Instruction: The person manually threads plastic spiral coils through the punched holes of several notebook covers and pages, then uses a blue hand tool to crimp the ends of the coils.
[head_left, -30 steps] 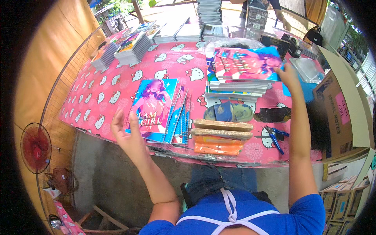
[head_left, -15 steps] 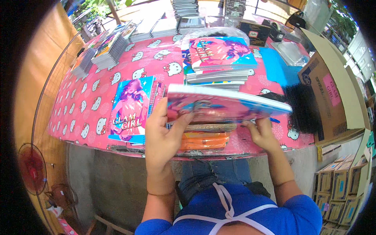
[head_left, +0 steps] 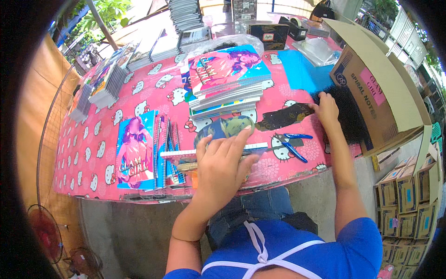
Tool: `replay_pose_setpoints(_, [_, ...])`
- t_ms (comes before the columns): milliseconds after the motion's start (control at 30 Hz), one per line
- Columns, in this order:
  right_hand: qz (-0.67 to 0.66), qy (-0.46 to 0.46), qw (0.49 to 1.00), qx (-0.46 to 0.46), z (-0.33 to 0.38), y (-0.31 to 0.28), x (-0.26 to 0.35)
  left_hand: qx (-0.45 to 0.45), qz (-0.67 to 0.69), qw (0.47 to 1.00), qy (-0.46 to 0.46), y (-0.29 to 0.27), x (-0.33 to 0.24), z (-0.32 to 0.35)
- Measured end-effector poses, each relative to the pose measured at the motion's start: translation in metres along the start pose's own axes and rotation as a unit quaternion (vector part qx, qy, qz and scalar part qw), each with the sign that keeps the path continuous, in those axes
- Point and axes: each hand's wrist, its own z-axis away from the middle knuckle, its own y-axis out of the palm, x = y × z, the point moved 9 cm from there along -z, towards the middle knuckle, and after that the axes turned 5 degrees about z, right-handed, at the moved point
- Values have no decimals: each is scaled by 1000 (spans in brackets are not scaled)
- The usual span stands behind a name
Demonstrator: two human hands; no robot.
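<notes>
A notebook (head_left: 211, 153) at the near table edge is pressed flat under the open left hand (head_left: 222, 168), steadying it; black spiral bindings (head_left: 346, 111) at right are grasped by the right hand (head_left: 326, 108).

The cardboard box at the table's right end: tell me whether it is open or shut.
Open. The cardboard box lies tipped on its side with its flaps spread, its opening toward the table. The right hand rests at a black bundle beside it.
</notes>
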Motion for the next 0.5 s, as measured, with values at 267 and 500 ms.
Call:
replay_pose_setpoints(267, [-173,-146,966,-129,3,-34,29,-85,37,996,7,-5,9,4])
replay_pose_setpoints(500, [-495,-246,831,55,107,-145,150,-81,34,996,11,-7,7,7])
